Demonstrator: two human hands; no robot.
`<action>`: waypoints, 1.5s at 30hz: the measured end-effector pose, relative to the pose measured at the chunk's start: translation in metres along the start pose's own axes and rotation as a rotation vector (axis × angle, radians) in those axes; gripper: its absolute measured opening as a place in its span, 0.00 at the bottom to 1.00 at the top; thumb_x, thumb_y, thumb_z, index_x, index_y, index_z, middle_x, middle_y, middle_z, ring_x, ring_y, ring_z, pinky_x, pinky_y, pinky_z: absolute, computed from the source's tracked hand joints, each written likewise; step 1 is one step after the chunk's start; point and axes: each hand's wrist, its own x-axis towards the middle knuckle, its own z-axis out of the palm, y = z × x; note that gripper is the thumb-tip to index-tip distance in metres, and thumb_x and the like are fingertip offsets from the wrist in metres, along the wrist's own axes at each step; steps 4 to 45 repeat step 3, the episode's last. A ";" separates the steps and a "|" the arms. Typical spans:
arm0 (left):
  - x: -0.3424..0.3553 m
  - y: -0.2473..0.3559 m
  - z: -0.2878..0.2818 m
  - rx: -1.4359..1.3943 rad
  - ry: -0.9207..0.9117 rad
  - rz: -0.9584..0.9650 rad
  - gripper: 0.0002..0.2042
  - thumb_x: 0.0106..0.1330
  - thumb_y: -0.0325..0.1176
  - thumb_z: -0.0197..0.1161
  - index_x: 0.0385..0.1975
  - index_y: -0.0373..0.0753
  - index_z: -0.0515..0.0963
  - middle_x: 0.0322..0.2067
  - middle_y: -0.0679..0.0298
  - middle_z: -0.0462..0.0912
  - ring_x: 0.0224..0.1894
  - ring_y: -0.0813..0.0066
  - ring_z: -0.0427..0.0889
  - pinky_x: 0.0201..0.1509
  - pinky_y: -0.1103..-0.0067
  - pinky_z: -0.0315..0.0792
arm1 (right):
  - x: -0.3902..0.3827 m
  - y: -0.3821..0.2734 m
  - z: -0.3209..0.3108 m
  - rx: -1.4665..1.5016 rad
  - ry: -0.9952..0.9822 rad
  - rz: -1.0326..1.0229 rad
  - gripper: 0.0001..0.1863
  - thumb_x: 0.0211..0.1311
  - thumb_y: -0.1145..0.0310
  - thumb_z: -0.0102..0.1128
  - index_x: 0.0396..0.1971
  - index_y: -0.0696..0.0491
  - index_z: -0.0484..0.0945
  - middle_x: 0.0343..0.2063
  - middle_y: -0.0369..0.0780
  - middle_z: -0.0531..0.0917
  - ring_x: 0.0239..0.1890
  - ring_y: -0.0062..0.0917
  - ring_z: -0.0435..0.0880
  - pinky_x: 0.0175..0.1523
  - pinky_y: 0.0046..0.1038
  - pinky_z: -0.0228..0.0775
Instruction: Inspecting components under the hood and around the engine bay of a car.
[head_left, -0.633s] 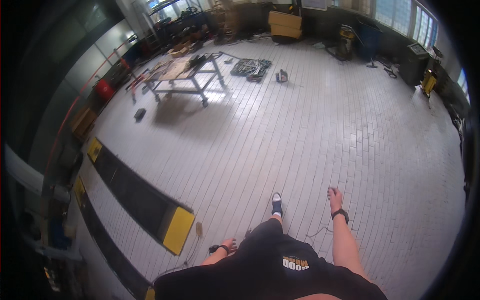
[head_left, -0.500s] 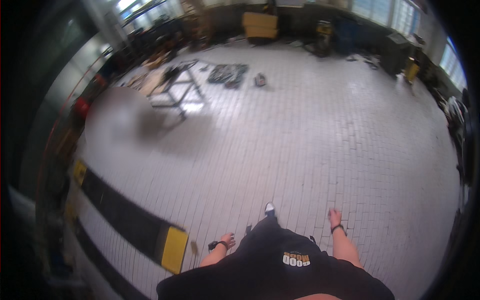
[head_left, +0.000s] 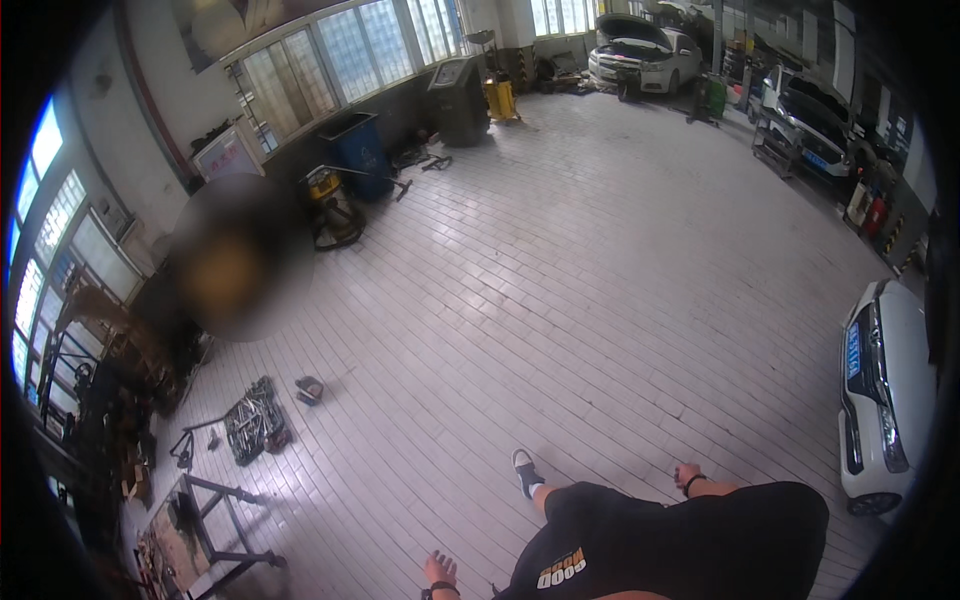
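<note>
My left hand (head_left: 440,569) hangs at the lower edge, its fingers apart and nothing in them. A dark band circles that wrist. My right hand (head_left: 686,476) is further up and to the right, beside my black shorts, with its fingers loosely curled in and no object visible. It wears a dark wristband too. Neither hand touches anything. On the floor to the left lies a tool set (head_left: 255,420) spread in a green case, with a small dark box (head_left: 309,390) beside it. A metal-legged work table (head_left: 212,545) stands nearest my left hand, at lower left.
White tiles cover the floor (head_left: 560,300). A white car (head_left: 890,390) stands close on the right; another white car (head_left: 655,60) has its hood raised at the back. A yellow-and-black vacuum cleaner (head_left: 335,205), blue bin (head_left: 360,155) and grey cabinet (head_left: 458,105) line the far wall.
My view has swung to the right, so the work table and tool set now sit further left and lower. Cars have come into sight, and my legs have changed position. Both hands stay free.
</note>
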 end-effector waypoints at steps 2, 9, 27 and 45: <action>0.034 0.030 0.031 0.110 -0.012 -0.167 0.21 0.67 0.47 0.51 0.55 0.43 0.71 0.53 0.56 0.74 0.48 0.56 0.75 0.48 0.58 0.71 | -0.009 -0.005 0.051 -0.005 0.015 0.074 0.10 0.58 0.67 0.53 0.26 0.58 0.78 0.17 0.40 0.78 0.16 0.27 0.75 0.18 0.30 0.65; 0.056 0.053 0.042 0.129 -0.017 -0.157 0.21 0.67 0.47 0.51 0.55 0.43 0.71 0.53 0.56 0.74 0.48 0.56 0.75 0.48 0.58 0.71 | -0.010 -0.011 0.082 -0.005 0.004 0.068 0.10 0.58 0.65 0.53 0.26 0.56 0.78 0.19 0.40 0.78 0.18 0.28 0.76 0.23 0.32 0.67; 0.056 0.053 0.042 0.129 -0.017 -0.157 0.21 0.67 0.47 0.51 0.55 0.43 0.71 0.53 0.56 0.74 0.48 0.56 0.75 0.48 0.58 0.71 | -0.010 -0.011 0.082 -0.005 0.004 0.068 0.10 0.58 0.65 0.53 0.26 0.56 0.78 0.19 0.40 0.78 0.18 0.28 0.76 0.23 0.32 0.67; 0.056 0.053 0.042 0.129 -0.017 -0.157 0.21 0.67 0.47 0.51 0.55 0.43 0.71 0.53 0.56 0.74 0.48 0.56 0.75 0.48 0.58 0.71 | -0.010 -0.011 0.082 -0.005 0.004 0.068 0.10 0.58 0.65 0.53 0.26 0.56 0.78 0.19 0.40 0.78 0.18 0.28 0.76 0.23 0.32 0.67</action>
